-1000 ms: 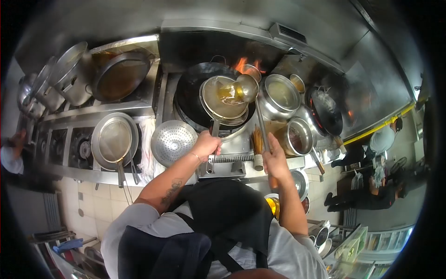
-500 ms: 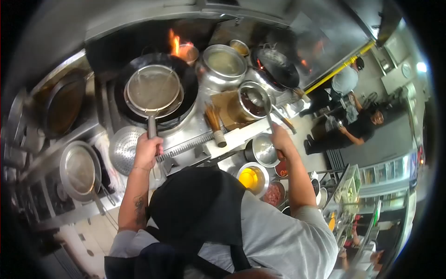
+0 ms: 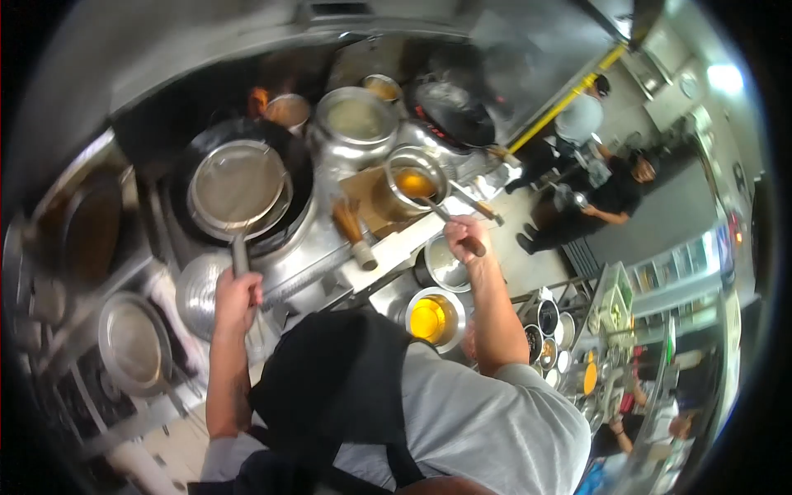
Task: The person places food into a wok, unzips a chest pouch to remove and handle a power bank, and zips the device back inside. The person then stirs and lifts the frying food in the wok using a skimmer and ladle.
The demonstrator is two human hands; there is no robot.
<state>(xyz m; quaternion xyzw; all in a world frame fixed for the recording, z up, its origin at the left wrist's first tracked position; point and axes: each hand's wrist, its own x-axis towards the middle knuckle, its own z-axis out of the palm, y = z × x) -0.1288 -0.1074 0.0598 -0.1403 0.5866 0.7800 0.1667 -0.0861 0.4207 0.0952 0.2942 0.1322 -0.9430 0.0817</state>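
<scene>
My left hand (image 3: 237, 299) is closed on the handle of a round mesh strainer (image 3: 238, 186), which lies over a large black wok (image 3: 183, 165). My right hand (image 3: 466, 238) grips the wooden-ended handle of a ladle (image 3: 437, 211). Its bowl is down in a steel pot (image 3: 394, 196), where amber liquid shows. Between the wok and that pot lies a bamboo brush (image 3: 352, 231) with a pale bound end. A perforated steel skimmer (image 3: 202, 295) rests left of my left hand.
Flame rises beside a small pot (image 3: 288, 110) at the back. A wide pot (image 3: 356, 120) and a second wok (image 3: 456, 115) stand to the right. A bowl of yellow liquid (image 3: 435, 320) is near my body. Two people (image 3: 615, 194) (image 3: 580, 117) stand at the right. Another strainer (image 3: 134, 344) lies far left.
The ladle has moved from above the strainer, where it held oil, rightward into the steel pot. My left hand has kept its hold on the strainer. The view has turned to the right.
</scene>
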